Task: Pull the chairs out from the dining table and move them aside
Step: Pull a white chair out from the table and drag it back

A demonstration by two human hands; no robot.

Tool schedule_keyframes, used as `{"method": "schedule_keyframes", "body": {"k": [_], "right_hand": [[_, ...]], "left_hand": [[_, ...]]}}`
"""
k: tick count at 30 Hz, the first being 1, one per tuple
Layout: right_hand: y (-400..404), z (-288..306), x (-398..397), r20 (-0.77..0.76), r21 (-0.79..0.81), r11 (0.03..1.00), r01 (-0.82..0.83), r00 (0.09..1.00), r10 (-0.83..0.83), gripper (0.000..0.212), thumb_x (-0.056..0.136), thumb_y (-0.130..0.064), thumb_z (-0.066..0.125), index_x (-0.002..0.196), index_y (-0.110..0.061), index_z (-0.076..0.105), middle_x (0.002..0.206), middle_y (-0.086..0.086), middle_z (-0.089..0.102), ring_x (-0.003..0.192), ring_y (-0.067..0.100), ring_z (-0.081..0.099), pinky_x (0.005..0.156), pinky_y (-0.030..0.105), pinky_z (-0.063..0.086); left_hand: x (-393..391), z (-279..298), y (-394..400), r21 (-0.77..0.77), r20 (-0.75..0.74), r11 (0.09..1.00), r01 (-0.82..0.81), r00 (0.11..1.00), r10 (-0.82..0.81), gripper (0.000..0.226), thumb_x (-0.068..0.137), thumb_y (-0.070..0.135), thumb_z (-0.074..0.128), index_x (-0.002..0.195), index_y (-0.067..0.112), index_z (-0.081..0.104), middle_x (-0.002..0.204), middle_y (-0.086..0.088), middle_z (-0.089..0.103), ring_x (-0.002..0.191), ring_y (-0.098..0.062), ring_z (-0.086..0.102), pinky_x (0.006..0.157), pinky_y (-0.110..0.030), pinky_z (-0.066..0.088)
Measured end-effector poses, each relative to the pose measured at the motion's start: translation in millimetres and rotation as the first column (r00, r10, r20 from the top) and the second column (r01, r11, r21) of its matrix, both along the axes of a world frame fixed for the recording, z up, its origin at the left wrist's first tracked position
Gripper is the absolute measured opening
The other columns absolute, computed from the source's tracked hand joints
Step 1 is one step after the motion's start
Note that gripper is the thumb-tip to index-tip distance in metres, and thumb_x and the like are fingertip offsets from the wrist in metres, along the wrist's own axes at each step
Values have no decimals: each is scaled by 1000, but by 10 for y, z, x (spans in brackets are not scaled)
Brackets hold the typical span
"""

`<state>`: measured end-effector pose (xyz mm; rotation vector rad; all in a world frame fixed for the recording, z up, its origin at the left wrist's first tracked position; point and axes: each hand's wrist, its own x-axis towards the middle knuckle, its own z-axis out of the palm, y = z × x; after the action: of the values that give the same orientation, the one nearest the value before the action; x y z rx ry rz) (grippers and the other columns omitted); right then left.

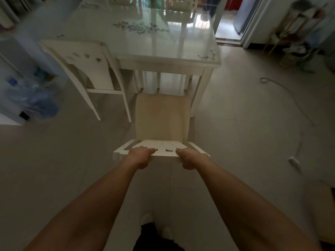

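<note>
Pale tiled floor [235,109] filling most of frame, dim light. At centre, cream-cushioned chair [162,117] standing on it, seat front just short of the dining table [168,62], which stands at upper centre on white legs; glossy top with floral print, nothing clearly resting on it. Second white chair [87,69] on the floor at left of centre, just beside the table's near left corner. Blue water bottles [30,96] lying at far left, blurred. Thin cable [282,87] trailing across right side down to a white plug strip [294,160]. Wooden rack [293,28] at upper right, contents indistinct.
</note>
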<state>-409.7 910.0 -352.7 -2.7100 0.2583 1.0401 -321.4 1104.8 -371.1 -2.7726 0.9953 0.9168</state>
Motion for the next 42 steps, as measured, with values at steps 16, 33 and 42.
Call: {"method": "schedule_keyframes", "body": {"k": [16,33,42], "right_hand": [[349,150,-782,-48,-53,993,-106,993,103,45,89,-18,53,134,-21,49,134,11,54,120,30,54,96,40,48],[765,271,-1322,-133,-44,997,-70,989,64,45,84,-13,61,128,-20,53,131,8,57,120,28,56,102,41,47],[825,350,-1413,-145,-39,996,-82,987,76,47,86,-11,48,132,-19,53,135,9,56,125,29,54,102,37,46]], "left_hand": [[-863,154,364,27,-16,999,-35,999,35,70,83,5,47,143,39,34,142,-2,49,126,-23,48,86,-31,43],[-1310,266,739,22,-115,999,45,992,-42,60,80,2,47,134,29,47,134,-8,56,117,-29,55,92,-35,47],[-1379,305,777,52,-138,997,53,989,-46,64,81,6,49,141,29,41,140,-8,52,124,-29,51,97,-31,42]]}}
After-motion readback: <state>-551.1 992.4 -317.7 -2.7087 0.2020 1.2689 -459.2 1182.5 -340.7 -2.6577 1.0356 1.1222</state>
